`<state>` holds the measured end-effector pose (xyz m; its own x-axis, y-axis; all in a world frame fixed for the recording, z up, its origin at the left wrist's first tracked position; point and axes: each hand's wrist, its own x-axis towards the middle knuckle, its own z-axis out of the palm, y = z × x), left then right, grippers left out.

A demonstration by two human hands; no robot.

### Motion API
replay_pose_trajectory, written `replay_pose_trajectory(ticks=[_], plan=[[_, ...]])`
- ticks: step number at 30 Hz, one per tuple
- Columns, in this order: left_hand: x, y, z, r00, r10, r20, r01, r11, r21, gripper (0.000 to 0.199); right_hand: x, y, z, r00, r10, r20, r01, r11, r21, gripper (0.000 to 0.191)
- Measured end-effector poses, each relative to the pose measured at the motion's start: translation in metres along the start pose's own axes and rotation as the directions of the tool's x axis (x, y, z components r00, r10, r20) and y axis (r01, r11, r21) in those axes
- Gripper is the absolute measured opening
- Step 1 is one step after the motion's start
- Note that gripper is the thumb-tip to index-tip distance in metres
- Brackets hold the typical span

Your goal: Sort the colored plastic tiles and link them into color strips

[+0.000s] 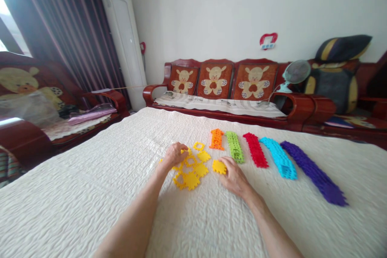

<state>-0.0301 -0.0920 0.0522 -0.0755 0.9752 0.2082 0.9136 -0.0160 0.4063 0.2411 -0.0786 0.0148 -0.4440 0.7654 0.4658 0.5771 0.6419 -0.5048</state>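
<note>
Yellow interlocking puzzle pieces (191, 180) with toothed edges lie in a loose pile on the white quilted cover (90, 185). Some are solid, others are frames with open middles. My left hand (174, 155) is at the pile's far left side, its fingers curled with yellow showing between thumb and fingertips. One solid yellow puzzle piece (219, 167) is pinched in my right hand (235, 175), to the right of the pile. My left palm hides part of the pile.
Beyond my right hand lie rows of orange (217, 139), green (235, 147), red (255, 150), light blue (279, 158) and purple pieces (314, 172). A wooden sofa (217, 109) with bear cushions stands behind; a small fan (296, 73) is at its right end.
</note>
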Motion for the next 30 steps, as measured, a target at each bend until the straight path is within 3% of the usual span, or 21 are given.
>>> replay_pose_trajectory(ticks=[3,9,15,24,30], plan=[[-0.001,0.003,0.000,0.996,0.079,0.043,-0.078,0.997,-0.022,0.028,0.000,-0.001,-0.001,1.000,0.013,0.003,-0.013,1.000,0.003,0.052],[-0.008,0.007,-0.007,0.952,0.180,0.248,-0.189,0.982,0.012,0.039,-0.003,-0.001,0.000,1.000,-0.012,-0.020,0.012,0.999,0.030,0.053],[-0.018,0.014,-0.007,0.920,0.282,0.272,-0.324,0.938,0.123,0.035,-0.012,-0.006,0.002,0.997,-0.010,-0.079,0.012,0.999,0.030,0.058],[-0.035,0.014,0.012,0.944,0.297,0.143,-0.318,0.936,0.154,0.021,-0.048,-0.005,-0.017,0.994,0.053,-0.100,-0.061,0.994,-0.087,0.060],[-0.035,0.024,0.008,0.983,0.177,-0.037,-0.173,0.980,0.096,0.033,-0.055,-0.009,-0.012,0.981,0.123,-0.147,-0.138,0.986,-0.095,0.045]])
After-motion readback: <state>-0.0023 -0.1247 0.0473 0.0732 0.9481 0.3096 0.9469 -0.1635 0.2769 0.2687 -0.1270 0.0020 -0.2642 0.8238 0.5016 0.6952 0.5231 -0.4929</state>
